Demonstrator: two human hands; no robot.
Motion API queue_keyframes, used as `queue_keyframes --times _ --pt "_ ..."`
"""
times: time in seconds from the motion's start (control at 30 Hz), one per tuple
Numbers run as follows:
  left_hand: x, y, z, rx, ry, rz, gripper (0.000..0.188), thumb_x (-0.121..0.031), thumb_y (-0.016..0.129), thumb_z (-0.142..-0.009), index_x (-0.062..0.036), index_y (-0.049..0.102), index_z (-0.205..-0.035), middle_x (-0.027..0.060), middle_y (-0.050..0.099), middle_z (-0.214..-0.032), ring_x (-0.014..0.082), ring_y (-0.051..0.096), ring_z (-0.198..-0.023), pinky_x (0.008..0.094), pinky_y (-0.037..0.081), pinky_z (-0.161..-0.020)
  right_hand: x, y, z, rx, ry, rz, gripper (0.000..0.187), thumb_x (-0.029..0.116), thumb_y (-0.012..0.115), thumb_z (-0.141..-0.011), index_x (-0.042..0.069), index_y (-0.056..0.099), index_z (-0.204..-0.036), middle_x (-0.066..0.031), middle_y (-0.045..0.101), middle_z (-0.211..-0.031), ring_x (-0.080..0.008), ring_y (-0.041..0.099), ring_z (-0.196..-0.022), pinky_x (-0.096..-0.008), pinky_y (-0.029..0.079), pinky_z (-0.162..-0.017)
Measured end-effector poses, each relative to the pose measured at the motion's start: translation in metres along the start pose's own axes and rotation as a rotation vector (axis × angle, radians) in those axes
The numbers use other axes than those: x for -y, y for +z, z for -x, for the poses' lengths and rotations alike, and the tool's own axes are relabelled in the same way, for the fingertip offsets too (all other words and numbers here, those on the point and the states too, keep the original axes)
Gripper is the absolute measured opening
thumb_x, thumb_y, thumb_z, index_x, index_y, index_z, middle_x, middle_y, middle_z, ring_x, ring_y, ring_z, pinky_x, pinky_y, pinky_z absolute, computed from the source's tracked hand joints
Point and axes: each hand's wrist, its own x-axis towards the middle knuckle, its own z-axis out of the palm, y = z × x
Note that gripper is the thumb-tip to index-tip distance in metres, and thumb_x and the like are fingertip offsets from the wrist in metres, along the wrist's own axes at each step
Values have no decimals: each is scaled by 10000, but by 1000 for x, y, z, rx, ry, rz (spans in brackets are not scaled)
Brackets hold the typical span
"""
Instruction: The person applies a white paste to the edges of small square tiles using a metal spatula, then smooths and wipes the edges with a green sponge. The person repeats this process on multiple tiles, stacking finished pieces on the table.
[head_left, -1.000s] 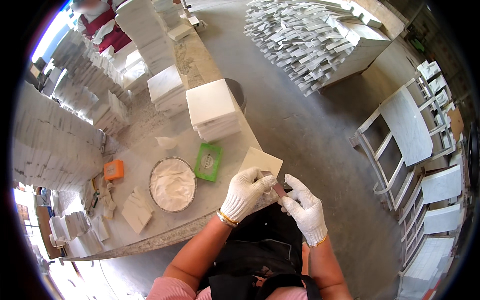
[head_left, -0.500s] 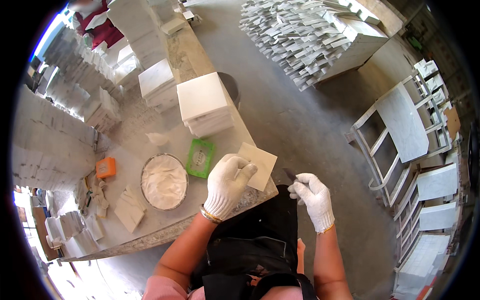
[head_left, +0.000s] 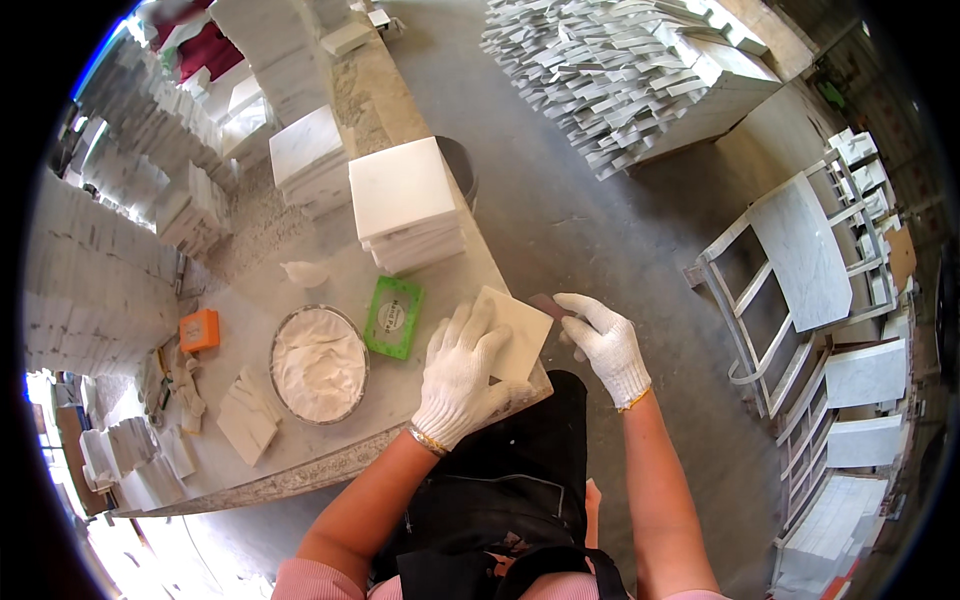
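A square cream-white stone tile (head_left: 520,335) lies at the table's front right corner. My left hand (head_left: 460,370), in a white knit glove, rests over the tile's left side with fingers stretched out and the thumb apart. Just off the tile's right edge, my gloved right hand (head_left: 605,350) pinches a small thin, flat, dark brown piece (head_left: 545,304). That piece reaches to the tile's right corner; whether it touches I cannot tell. Left of my left hand lies a green rectangular block (head_left: 394,316). Beside it stands a round metal-rimmed bowl (head_left: 320,365) of white powder or paste.
A stack of white tiles (head_left: 405,200) stands behind the green block. An orange block (head_left: 199,330) and a loose veined tile (head_left: 249,417) lie to the left. Tall stone stacks (head_left: 90,280) line the far left. A metal rack (head_left: 745,300) with slabs stands on the right.
My left hand has opened from a curled shape and flattened over the tile's left side. My right hand has moved up and left, bringing the brown piece to the tile's corner.
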Motion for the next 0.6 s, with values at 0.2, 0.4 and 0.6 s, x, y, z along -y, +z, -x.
queue_keyframes --times 0.2,0.4,0.6 --pt "2 2 1 -10 -9 0 698 -386 860 -601 -64 635 -1179 206 502 -1450 455 417 -1371 563 328 -1124 -7 4 -5 -17 -59 24 319 136 629 -941 106 696 -1252 -72 738 -895 -92 625 -683 -265 521 -618" --pt "2 2 1 -10 -5 2 692 -356 872 -597 -71 630 -1180 201 504 -1448 451 420 -1369 560 331 -1122 -13 9 -4 -79 -139 39 291 131 659 -935 101 714 -1219 -77 743 -878 -100 617 -648 -272 516 -618" --pt "2 3 1 -16 -4 -8 695 -344 878 -591 -77 626 -1181 195 514 -1434 451 426 -1360 555 340 -1113 -17 13 -1 -115 -176 61 275 114 665 -937 91 718 -1206 -107 756 -947 -116 647 -711 -278 529 -673"
